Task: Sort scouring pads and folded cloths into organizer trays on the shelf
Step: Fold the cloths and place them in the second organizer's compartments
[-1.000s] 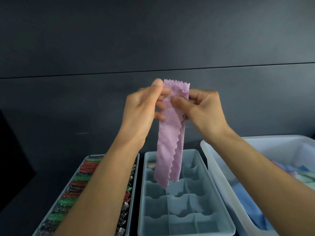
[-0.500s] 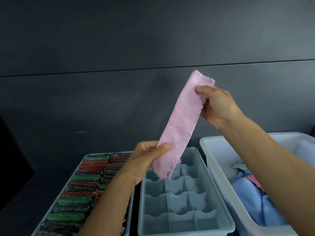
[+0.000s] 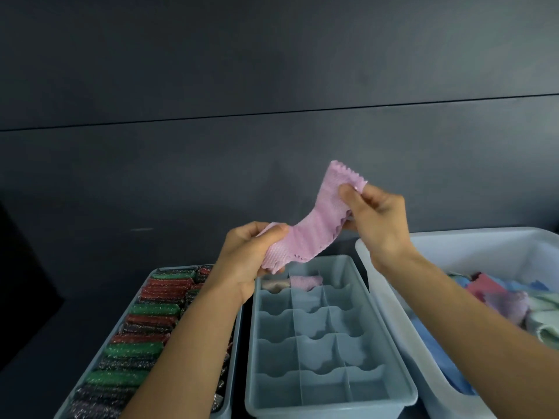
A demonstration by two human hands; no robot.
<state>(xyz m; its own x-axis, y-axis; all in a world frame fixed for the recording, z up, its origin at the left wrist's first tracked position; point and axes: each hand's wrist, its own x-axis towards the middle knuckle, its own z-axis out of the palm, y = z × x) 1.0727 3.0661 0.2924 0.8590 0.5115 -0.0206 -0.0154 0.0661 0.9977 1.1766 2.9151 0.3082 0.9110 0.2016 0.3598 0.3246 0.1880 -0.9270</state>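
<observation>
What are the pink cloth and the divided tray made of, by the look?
Pink cloth: soft textile, possibly microfibre; scale-textured weave, zigzag-cut edges, sags limp between its held ends. Divided tray: moulded plastic, grey-blue, smooth satin finish; thin wavy-topped dividers, rounded rim.

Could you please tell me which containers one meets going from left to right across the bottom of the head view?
tray of scouring pads → divided organizer tray → white bin of loose cloths
</observation>
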